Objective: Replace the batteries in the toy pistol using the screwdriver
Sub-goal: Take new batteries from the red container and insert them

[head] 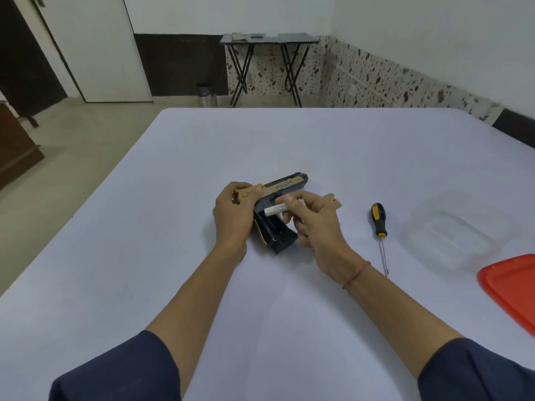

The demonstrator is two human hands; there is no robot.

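Note:
A black and gold toy pistol (285, 183) lies on the white table (260, 140), its grip pointing toward me with the battery compartment (279, 237) open. My left hand (233, 215) grips the rear of the pistol. My right hand (314, 221) pinches a white battery (275, 210) between thumb and fingers, just above the open grip. A gold cover piece (334, 201) lies behind my right hand. The screwdriver (380, 227), with a black and yellow handle, rests on the table to the right, tip toward me.
A clear plastic container (463, 230) sits at the right, with its red lid (512, 287) at the table's right edge. Beyond the table stand a folding side table (269, 40) and a small bin (207, 95) by the wall.

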